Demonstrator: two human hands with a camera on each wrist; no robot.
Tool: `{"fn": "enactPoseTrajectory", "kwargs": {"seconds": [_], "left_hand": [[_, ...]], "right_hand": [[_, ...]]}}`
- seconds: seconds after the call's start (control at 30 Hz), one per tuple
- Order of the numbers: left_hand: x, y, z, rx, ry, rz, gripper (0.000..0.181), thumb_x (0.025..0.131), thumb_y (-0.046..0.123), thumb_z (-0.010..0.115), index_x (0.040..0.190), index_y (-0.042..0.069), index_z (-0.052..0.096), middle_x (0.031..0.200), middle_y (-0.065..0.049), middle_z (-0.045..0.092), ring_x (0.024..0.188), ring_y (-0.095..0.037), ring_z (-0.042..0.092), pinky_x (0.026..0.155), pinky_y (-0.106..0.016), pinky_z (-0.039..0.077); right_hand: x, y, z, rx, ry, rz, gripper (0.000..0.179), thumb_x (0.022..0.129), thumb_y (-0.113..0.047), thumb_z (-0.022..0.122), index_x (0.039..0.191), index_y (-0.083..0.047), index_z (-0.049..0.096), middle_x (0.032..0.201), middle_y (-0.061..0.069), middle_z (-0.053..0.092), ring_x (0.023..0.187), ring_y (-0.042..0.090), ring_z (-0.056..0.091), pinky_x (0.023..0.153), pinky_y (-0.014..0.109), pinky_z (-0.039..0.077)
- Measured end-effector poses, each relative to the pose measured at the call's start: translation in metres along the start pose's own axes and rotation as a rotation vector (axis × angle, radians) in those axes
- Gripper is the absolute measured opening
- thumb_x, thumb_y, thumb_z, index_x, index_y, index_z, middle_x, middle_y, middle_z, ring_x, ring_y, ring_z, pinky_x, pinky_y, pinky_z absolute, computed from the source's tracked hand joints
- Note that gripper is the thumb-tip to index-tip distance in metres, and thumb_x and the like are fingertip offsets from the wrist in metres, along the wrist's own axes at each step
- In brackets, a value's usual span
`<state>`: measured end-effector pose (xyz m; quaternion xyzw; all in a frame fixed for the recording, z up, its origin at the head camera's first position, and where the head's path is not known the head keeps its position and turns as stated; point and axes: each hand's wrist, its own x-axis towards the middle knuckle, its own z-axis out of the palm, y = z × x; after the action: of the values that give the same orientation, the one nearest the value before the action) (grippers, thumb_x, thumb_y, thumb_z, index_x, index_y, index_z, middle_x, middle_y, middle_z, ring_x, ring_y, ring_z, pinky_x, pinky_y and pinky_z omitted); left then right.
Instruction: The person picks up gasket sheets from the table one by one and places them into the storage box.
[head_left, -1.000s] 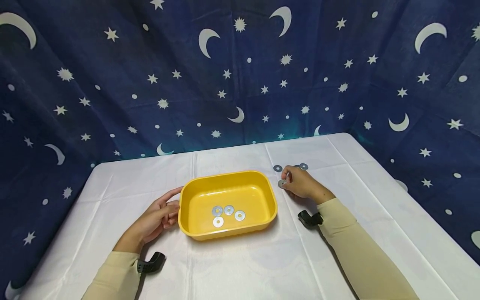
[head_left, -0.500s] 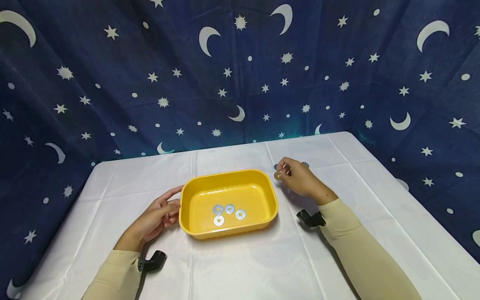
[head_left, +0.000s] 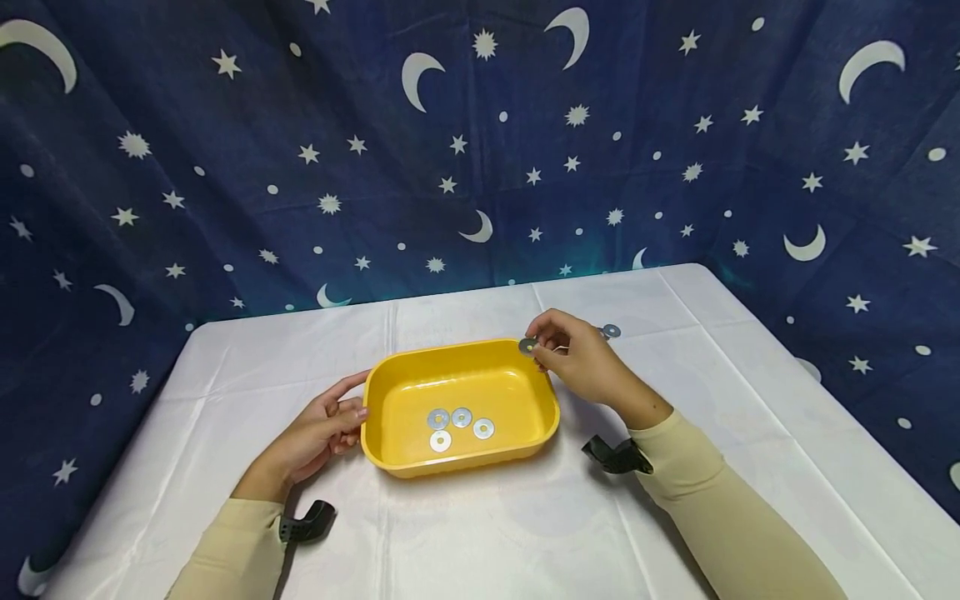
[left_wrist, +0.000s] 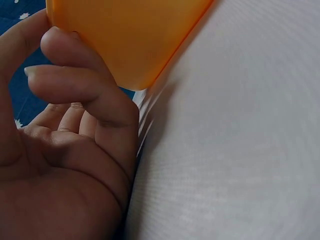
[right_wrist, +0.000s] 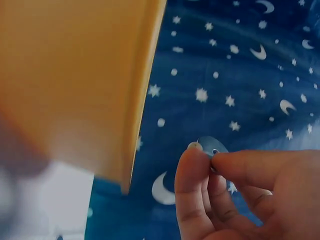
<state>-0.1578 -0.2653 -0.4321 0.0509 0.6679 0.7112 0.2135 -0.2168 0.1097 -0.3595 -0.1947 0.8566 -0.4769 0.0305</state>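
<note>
In the head view, a yellow plastic tray (head_left: 459, 360) stands on the table, with several flat metal washers (head_left: 440, 441) lying in it. My left hand (head_left: 311, 437) touches the tray's left end with its fingertips, index finger stretched along the far corner and thumb near the rim. In the left wrist view, the fingers (left_wrist: 75, 82) are bent loosely beside the outer wall. Over the tray's far right corner, my right hand (head_left: 573, 358) pinches one washer (head_left: 527, 346) between thumb and index finger. The right wrist view shows this held washer (right_wrist: 212, 145) partly covered by the fingertips.
More washers (head_left: 612, 331) lie on the table beyond the right hand, partly hidden by it. A white cloth covers the table (head_left: 465, 533). A dark blue curtain (head_left: 360, 108) with moons and stars hangs behind. Each wrist wears a black strap (head_left: 307, 523).
My right hand has lifted a washer off the table and moved it left to the tray's far right corner. The left hand and the tray have stayed nearly still.
</note>
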Motion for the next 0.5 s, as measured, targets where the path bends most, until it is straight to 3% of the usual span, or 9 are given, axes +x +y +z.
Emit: {"fn": "enactPoseTrajectory", "kwargs": {"seconds": [0.2,0.5], "left_hand": [[0.0,0.0,0.001,0.0,-0.007,0.001,0.058,0.094,0.011,0.05,0.144,0.02,0.023,0.083,0.001,0.055,0.059,-0.011,0.047,0.051,-0.016,0.039],[0.0,0.001,0.0,0.005,0.004,-0.008,0.06,0.093,0.013,0.053,0.144,0.021,0.024,0.083,0.002,0.056,0.058,-0.011,0.047,0.05,-0.016,0.039]], "right_hand": [[0.001,-0.008,0.022,0.067,-0.093,0.001,0.017,0.087,-0.003,0.059,0.098,-0.015,0.056,0.082,0.008,0.054,0.07,0.023,0.06,0.068,0.04,0.054],[0.015,-0.007,0.058,-0.066,-0.195,-0.04,0.018,0.084,-0.001,0.061,0.094,-0.016,0.057,0.079,0.002,0.056,0.067,0.015,0.055,0.061,0.023,0.049]]}}
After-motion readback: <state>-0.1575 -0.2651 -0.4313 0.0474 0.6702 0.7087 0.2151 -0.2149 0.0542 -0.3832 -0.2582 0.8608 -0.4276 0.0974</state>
